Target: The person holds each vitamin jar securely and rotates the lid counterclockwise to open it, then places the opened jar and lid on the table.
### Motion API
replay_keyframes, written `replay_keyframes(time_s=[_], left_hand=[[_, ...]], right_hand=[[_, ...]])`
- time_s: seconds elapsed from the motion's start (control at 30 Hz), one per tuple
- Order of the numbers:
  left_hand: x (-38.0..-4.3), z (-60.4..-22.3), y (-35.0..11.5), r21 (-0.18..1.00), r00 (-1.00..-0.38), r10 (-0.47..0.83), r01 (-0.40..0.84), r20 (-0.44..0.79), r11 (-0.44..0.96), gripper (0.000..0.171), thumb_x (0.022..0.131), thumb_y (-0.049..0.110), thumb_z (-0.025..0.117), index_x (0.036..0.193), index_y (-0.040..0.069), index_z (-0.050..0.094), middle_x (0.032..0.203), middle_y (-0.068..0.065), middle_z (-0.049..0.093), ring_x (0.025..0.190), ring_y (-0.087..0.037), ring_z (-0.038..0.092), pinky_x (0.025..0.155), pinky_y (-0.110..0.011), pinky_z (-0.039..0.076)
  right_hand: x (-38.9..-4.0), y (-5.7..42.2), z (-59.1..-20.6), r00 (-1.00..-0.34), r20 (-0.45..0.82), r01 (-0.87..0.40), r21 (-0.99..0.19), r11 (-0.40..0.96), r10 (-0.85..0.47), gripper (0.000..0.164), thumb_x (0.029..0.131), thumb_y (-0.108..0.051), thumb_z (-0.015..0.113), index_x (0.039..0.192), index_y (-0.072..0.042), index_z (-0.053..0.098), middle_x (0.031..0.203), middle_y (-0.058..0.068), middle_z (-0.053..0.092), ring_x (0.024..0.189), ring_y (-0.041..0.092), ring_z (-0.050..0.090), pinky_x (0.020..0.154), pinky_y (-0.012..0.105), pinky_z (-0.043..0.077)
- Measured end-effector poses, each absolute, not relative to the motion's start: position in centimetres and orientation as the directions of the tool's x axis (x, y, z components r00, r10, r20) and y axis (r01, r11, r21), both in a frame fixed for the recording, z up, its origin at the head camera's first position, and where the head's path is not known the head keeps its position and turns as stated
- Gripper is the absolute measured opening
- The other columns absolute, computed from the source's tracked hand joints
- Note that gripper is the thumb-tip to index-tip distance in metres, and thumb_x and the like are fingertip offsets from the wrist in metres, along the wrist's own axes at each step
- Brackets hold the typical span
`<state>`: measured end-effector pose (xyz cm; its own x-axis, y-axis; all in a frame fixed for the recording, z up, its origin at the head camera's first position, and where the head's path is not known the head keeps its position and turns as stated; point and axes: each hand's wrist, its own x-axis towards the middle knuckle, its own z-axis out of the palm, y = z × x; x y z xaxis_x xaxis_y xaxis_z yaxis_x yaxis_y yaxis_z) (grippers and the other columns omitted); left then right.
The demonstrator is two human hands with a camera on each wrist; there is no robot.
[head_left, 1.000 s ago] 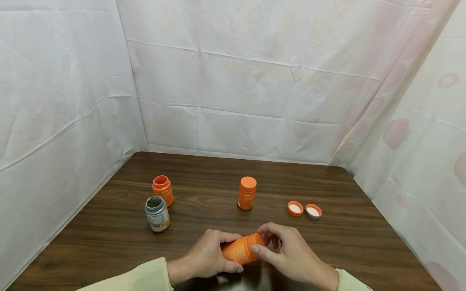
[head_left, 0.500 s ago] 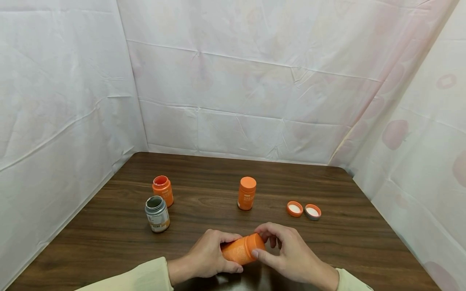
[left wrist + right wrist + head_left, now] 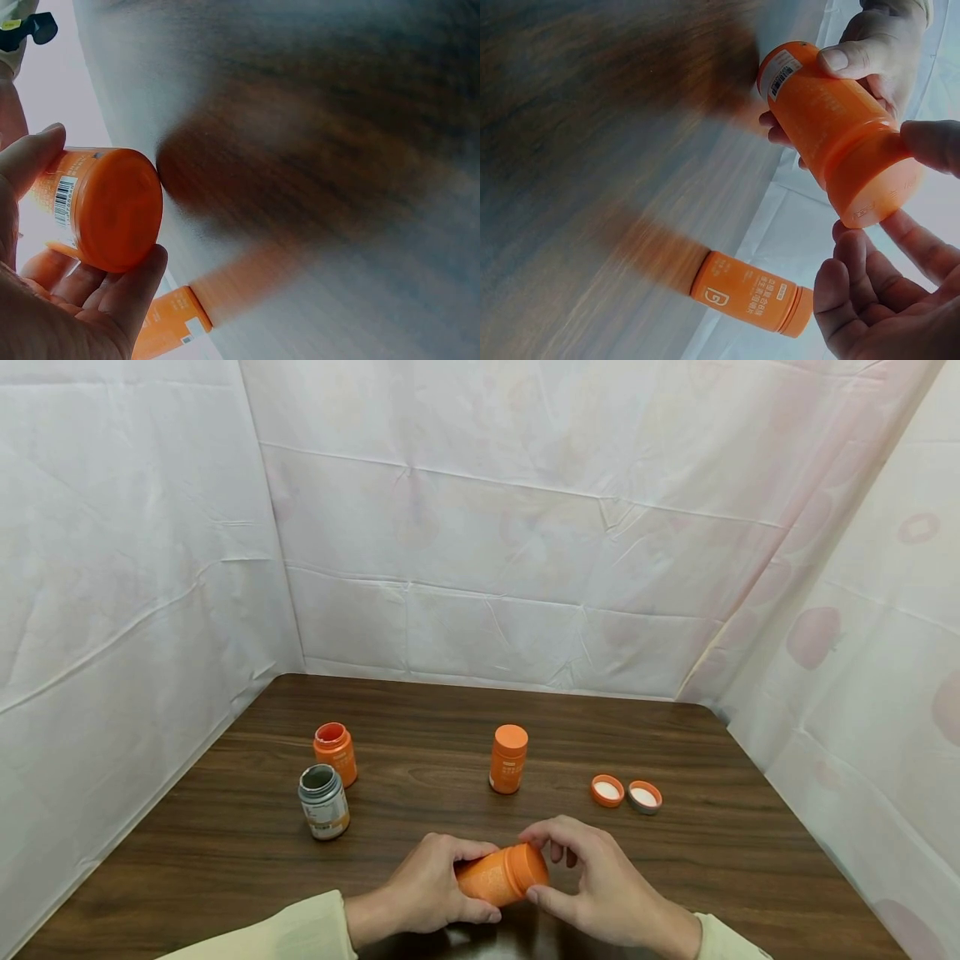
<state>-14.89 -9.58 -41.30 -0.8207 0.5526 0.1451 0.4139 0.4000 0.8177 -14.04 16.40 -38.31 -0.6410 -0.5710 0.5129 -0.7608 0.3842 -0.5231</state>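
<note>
My left hand (image 3: 423, 885) grips the body of an orange bottle (image 3: 489, 878), tilted with its capped end to the right. The orange cap (image 3: 874, 178) is on this bottle, its top turned toward my right hand (image 3: 603, 887). My right thumb and index finger pinch the cap's sides, while the other fingers curl free beside it. In the left wrist view, the bottle's round base (image 3: 121, 210) and a barcode label (image 3: 64, 208) show between my thumb and fingers.
A capped orange bottle (image 3: 509, 764) stands upright behind my hands. To the left stand an uncapped orange bottle (image 3: 341, 762) and an uncapped grey bottle (image 3: 327, 814). An orange cap (image 3: 607, 791) and a grey-sided cap (image 3: 645, 797) lie inner side up on the dark wooden table (image 3: 420, 718).
My right thumb and index finger have shifted slightly around the cap. My left hand and the bottle it holds stay in place, as do the other bottles and caps.
</note>
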Motion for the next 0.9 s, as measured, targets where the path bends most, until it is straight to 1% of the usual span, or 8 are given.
replay_keyframes(time_s=[0.23,0.4,0.47,0.63,0.9], left_hand=[[-14.93,-41.31,-9.56,0.814,-0.819,0.554,0.420,0.149,0.401,0.050,0.073,0.030,0.095,0.119,0.028,0.075,0.104,0.018,0.072,0.085,0.000,0.062,0.075,-0.023,0.050],[-14.94,-41.31,-9.58,0.816,-0.822,0.551,0.412,0.141,0.406,0.051,0.073,0.031,0.095,0.119,0.029,0.075,0.104,0.018,0.072,0.085,0.000,0.062,0.076,-0.023,0.049],[-14.93,-41.32,-9.59,0.816,-0.824,0.550,0.410,0.140,0.407,0.051,0.072,0.031,0.095,0.119,0.029,0.075,0.104,0.018,0.072,0.086,0.000,0.062,0.076,-0.023,0.049],[-14.92,-41.35,-9.57,0.820,-0.827,0.546,0.404,0.136,0.406,0.050,0.072,0.031,0.095,0.119,0.029,0.076,0.104,0.019,0.072,0.086,0.000,0.062,0.077,-0.023,0.049],[-14.91,-41.43,-9.56,0.812,-0.825,0.548,0.413,0.141,0.413,0.050,0.073,0.031,0.095,0.119,0.029,0.076,0.103,0.019,0.072,0.085,0.000,0.062,0.076,-0.023,0.049]], right_hand=[[-14.09,16.36,-38.14,-0.613,0.521,-0.779,-0.523,0.345,-0.594,0.059,0.072,-0.003,0.089,0.122,-0.022,0.065,0.109,-0.012,0.064,0.088,0.006,0.052,0.072,0.024,0.048],[-14.21,16.30,-38.12,-0.571,0.551,-0.810,-0.501,0.306,-0.609,0.065,0.067,0.005,0.088,0.122,-0.021,0.065,0.113,-0.009,0.063,0.090,0.006,0.052,0.072,0.022,0.048],[-14.24,16.29,-38.11,-0.566,0.552,-0.812,-0.500,0.300,-0.612,0.068,0.065,0.007,0.088,0.122,-0.021,0.064,0.114,-0.008,0.063,0.090,0.007,0.053,0.072,0.022,0.048],[-14.24,16.27,-38.12,-0.558,0.553,-0.817,-0.494,0.296,-0.619,0.070,0.064,0.010,0.087,0.122,-0.021,0.064,0.116,-0.007,0.062,0.090,0.011,0.056,0.072,0.023,0.048],[-14.25,16.25,-38.11,-0.552,0.557,-0.824,-0.480,0.301,-0.621,0.073,0.062,0.009,0.088,0.124,-0.020,0.064,0.118,-0.007,0.062,0.090,0.010,0.056,0.072,0.022,0.048]])
